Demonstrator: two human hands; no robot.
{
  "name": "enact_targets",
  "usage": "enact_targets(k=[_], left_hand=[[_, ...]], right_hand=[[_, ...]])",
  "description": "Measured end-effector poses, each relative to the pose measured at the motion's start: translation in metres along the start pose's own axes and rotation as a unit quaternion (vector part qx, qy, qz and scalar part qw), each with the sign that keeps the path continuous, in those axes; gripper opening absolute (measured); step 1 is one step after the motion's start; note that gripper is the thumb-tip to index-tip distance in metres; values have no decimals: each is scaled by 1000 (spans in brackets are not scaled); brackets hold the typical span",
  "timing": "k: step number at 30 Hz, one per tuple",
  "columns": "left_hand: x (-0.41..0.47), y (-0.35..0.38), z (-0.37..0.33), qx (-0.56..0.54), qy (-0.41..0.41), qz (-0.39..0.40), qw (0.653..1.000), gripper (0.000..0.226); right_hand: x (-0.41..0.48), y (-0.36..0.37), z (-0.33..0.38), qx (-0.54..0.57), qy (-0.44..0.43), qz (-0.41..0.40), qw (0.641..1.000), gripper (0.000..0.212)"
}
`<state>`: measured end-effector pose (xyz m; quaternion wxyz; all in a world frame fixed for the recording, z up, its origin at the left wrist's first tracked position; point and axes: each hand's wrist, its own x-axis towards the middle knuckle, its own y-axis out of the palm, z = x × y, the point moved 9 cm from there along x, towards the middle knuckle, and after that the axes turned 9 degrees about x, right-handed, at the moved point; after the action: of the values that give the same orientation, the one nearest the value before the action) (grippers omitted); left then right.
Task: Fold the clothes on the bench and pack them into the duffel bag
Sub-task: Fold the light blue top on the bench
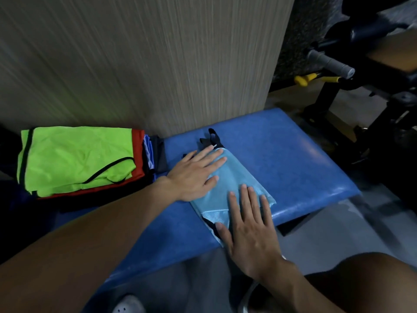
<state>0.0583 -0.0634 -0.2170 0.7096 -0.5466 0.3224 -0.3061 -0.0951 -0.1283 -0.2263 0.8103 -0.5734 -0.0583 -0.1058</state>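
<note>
Pale-blue mesh garment [234,177], folded to a narrow packet, flat on the blue padded bench [293,154], slanted from far-left to near-right. Left hand [194,175] palm-down on its far half, fingers [212,161] straight and slightly spread, pressing the cloth and gripping nothing. Right hand [248,231] palm-down on the near end, its fingers straight and fanned, tips on the mesh, thumb along the near-left edge; likewise holding nothing. Black trim [211,138] poking out past the far end, shape hard to read. Parts of the packet hidden beneath both palms. To the left on the same bench, near the wall, a stack of folded clothes [79,159]: lime-green with black piping on top, red below, blue and dark layers showing only as edges. Dark mass under and left of that stack too dim to identify. Behind, a grey striped wall panel [158,64], blurred. At far right, a black gym machine [370,91] with a grey grip [329,63] and a yellow part [302,80], well apart from the packet. At the bottom, a white shoe [126,307], cut off by the frame edge.
</note>
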Motion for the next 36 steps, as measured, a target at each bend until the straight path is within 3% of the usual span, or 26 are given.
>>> enact_targets(k=[2, 5, 9, 13, 15, 17, 20, 24, 29, 31, 33, 36], left_hand=[[2, 1, 3, -13, -28, 1, 1000, 62], [0, 3, 9, -54, -102, 25, 993, 63], [-14, 0, 0, -67, -169, 54, 982, 63], [-13, -37, 2, 64, -148, -44, 986, 61], [-6, -43, 1, 69, -102, -75, 990, 63], [1, -31, -5, 41, -53, -47, 997, 58], [4, -9, -8, 18, -42, 2, 999, 58], [1, -1, -3, 8, -58, -13, 998, 65], [-2, 3, -2, 10, -66, -13, 998, 59], [-3, 3, -5, 5, -67, -8, 998, 59], [-6, -1, -8, 6, -68, -17, 998, 62], [-14, -8, -8, 13, -65, -39, 997, 69]], right_hand=[[-2, -20, -3, 29, 0, -48, 998, 59], [1, -56, -28, 123, 67, -159, 977, 29], [12, -45, -65, 144, 174, -116, 967, 19], [22, -44, -86, 157, 246, -95, 952, 25], [24, -44, -89, 160, 265, -93, 946, 28], [26, -45, -92, 152, 280, -94, 943, 29], [30, -46, -93, 145, 288, -91, 942, 22], [27, -45, -94, 154, 283, -107, 941, 19], [7, -52, -109, 182, 352, -94, 913, 20], [5, -49, -111, 166, 356, -65, 918, 21], [8, -56, -106, 142, 322, -89, 932, 21], [27, -66, -72, 58, 151, -120, 980, 45]])
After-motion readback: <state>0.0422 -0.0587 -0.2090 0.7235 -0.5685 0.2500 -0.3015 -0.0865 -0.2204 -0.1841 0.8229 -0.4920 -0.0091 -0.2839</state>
